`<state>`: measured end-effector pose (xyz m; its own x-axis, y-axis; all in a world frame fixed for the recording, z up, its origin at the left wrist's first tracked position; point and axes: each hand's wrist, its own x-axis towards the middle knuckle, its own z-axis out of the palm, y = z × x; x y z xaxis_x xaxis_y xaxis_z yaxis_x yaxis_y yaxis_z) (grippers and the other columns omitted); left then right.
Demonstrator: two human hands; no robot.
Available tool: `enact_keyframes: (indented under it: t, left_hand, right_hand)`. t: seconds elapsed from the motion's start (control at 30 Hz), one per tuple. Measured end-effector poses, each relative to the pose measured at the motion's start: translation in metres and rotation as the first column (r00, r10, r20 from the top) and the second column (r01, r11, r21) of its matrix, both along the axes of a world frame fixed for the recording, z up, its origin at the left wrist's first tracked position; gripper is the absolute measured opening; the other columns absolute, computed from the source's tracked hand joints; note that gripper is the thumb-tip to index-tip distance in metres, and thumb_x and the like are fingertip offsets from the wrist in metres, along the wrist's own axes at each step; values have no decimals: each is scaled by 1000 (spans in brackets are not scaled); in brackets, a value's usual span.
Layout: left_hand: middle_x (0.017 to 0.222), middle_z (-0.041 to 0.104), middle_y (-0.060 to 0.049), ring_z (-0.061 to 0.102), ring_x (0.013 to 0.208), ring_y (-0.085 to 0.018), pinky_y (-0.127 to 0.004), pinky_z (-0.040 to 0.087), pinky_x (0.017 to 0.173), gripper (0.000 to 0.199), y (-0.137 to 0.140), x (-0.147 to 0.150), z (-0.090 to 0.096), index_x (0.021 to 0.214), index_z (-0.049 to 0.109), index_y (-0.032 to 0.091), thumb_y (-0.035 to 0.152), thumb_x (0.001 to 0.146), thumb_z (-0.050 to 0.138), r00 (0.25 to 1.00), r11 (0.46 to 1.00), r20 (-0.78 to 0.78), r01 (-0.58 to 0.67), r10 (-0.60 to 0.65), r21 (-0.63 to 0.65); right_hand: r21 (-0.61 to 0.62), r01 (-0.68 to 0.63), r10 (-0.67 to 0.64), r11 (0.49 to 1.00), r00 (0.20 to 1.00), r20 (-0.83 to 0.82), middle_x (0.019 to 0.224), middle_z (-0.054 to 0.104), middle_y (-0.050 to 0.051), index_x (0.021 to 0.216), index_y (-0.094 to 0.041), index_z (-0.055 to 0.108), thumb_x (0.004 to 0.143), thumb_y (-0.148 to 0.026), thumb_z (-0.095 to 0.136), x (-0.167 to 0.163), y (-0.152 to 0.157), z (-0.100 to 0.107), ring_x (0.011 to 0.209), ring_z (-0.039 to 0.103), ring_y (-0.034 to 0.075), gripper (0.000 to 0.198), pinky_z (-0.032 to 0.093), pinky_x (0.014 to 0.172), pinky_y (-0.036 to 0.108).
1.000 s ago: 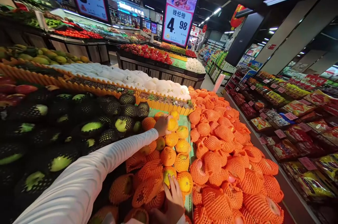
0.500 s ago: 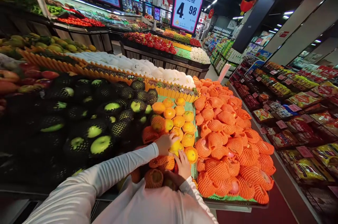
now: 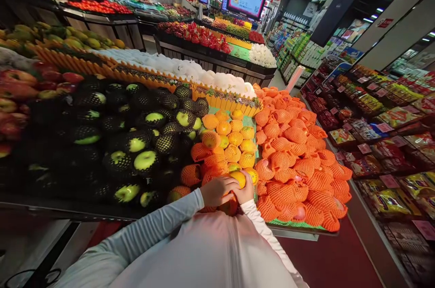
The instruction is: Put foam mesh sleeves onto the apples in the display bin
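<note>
At five o'clock in the view, the orange [image 3: 239, 179] is held between the curled, nearly closed fingers of the left hand [image 3: 218, 190] and right hand [image 3: 246, 189], and uneven pressure could make it slip onto the netted oranges [image 3: 233, 153] at twelve o'clock from it.

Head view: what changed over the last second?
Left hand came back from the far end of the orange rows toward the body, with an orange. Right hand left the near rows and now holds it too. View tilted down. Black-netted green apples and orange-netted pile stayed put.
</note>
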<state>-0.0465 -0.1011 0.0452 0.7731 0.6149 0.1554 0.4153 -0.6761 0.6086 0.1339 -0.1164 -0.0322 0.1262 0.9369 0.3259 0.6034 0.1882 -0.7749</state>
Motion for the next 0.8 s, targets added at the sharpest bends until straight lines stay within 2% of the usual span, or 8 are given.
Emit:
enact_keyframes:
  t: [0.07,0.17,0.23,0.3,0.37,0.47,0.6,0.8]
  left_hand:
    - [136,61,-10,54,129,-25,-45,44,114,32,-1,-7,-5,121,62,19,21,90,53,995,992,18,-97,96,87]
    - [141,55,-12,45,135,-28,-50,39,117,32,3,-26,-11,121,62,19,20,89,54,952,935,46,-307,304,178]
    - [137,57,-12,48,131,-29,-52,40,115,32,5,-41,-14,120,62,19,23,88,58,906,887,54,-422,420,188]
    - [129,60,-12,51,124,-30,-52,43,111,34,5,-52,-18,119,63,19,30,86,62,872,856,49,-487,486,175]
    - [125,60,-12,52,119,-30,-51,45,108,39,3,-60,-21,119,63,18,33,83,66,860,847,20,-506,510,160]
    - [122,61,-12,53,117,-31,-50,46,106,37,0,-64,-26,112,66,17,32,79,71,863,857,-48,-491,503,157]
    - [119,62,-12,53,116,-30,-49,48,104,17,0,-63,-30,96,68,16,22,81,66,866,865,-90,-476,492,159]
    - [108,66,-10,59,106,-27,-46,51,97,8,5,-63,-28,85,62,19,14,82,55,844,838,0,-532,536,126]
  right_hand:
    - [-1,22,-22,1000,1000,6,118,69,14,119,-18,58,70,-36,75,1,-1,12,111,65,29,55,51,100,49]
    - [-10,60,-60,998,998,10,114,69,13,117,-20,53,64,-49,82,6,-6,31,104,67,29,67,54,93,47]
    - [-15,28,-26,999,993,116,109,68,12,113,-20,53,64,-53,81,9,-10,43,100,65,29,65,54,90,47]
    - [-69,-94,111,993,944,310,107,67,12,109,-20,58,67,-52,80,12,-13,52,100,62,31,58,52,90,49]
    - [-182,-219,280,959,839,466,112,66,14,110,-21,63,67,-50,81,11,-15,57,103,59,35,55,50,90,52]
    - [-299,-310,424,903,762,490,127,61,16,123,-20,61,66,-45,83,6,-16,53,115,56,38,66,49,96,54]
    - [-348,-407,517,844,791,329,137,55,19,136,-15,51,67,-38,83,2,-19,42,129,53,35,80,46,108,49]
    - [-326,-341,439,882,845,305,142,53,20,146,-17,44,71,-48,81,14,-30,42,134,50,36,89,44,112,55]
